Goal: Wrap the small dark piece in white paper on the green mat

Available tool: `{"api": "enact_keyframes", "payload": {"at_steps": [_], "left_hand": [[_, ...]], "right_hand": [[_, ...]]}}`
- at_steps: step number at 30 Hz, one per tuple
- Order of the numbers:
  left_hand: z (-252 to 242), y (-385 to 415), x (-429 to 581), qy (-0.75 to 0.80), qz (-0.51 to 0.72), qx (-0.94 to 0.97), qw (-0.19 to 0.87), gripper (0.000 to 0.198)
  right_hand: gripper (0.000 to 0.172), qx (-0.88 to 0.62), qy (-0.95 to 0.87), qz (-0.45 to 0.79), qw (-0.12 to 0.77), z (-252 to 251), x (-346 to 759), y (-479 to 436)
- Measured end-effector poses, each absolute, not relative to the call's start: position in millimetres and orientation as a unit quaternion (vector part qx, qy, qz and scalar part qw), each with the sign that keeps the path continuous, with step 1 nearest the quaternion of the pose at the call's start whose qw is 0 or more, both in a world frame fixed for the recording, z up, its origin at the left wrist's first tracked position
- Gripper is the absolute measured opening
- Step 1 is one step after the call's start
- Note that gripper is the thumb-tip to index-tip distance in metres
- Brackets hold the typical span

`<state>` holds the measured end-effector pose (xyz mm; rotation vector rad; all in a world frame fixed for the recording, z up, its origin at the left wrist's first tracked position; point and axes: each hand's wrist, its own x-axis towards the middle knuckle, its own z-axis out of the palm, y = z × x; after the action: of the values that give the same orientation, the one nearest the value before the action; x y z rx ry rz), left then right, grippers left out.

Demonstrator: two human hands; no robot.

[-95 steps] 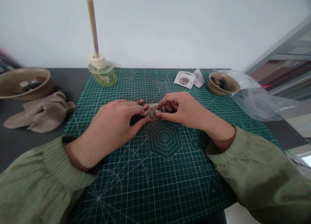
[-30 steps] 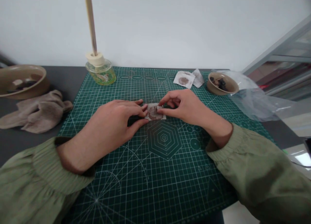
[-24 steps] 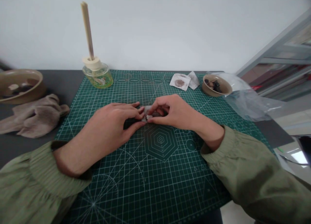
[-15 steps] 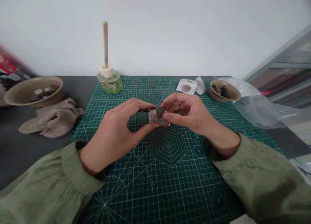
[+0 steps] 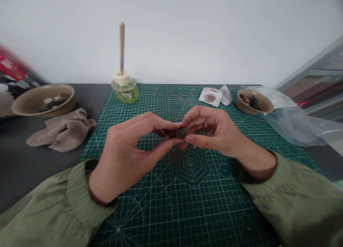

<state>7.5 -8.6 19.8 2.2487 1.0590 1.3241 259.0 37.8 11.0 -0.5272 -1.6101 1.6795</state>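
Cloth (image 5: 63,131) and bowl (image 5: 26,104) lie left while left hand (image 5: 128,147) and right hand (image 5: 214,131) pinch lump (image 5: 181,133).

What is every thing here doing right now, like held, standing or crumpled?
left hand, pinching the dark lump above the mat.
right hand, pinching it too.
glass bottle, upright, stick inside.
small bowl, holds dark bits.
cloth, crumpled.

one view only is recorded, taken from the head. it is aimed forward and down across the green cutting mat (image 5: 171,204) toward the white wall (image 5: 187,32). the left hand (image 5: 128,150) and right hand (image 5: 214,132) are framed close, at centre.
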Motion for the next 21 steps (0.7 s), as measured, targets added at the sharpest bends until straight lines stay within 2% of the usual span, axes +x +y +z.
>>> {"api": "enact_keyframes", "payload": {"at_steps": [3,8,10,21], "left_hand": [[23,-11,9,0.378,0.476,0.756,0.244,0.014],[32,-11,14,0.399,0.479,0.667,0.408,0.003],[34,-10,15,0.392,0.477,0.648,0.446,0.007],[33,-10,18,0.349,0.486,0.624,0.502,0.025]], "right_hand": [[0.037,-0.201,-0.623,0.658,0.372,11,260,38],[0.039,-0.184,-0.628,0.663,0.364,13,260,37],[0.038,-0.176,-0.625,0.669,0.361,14,260,36],[0.031,-0.19,-0.574,0.719,0.344,19,258,32]]}}
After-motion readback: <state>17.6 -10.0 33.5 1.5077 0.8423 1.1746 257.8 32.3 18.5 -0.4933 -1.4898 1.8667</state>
